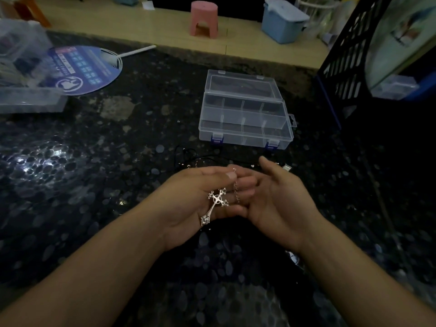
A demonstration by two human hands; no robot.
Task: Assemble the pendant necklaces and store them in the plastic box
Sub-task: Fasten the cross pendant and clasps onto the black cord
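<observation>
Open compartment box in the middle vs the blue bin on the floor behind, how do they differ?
The compartment box is clear, flat and divided, lying on the dark table with its lid swung open. The blue bin is opaque, taller, stands on the floor beyond the table, and its lid is on. Both are plastic containers with lids.

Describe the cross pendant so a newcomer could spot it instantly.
Start at the open clear plastic box on the dark speckled table, then drop towards the camera to the two hands. The cross pendant lies against the left hand: silver, ornate, beside a thin chain.
</observation>
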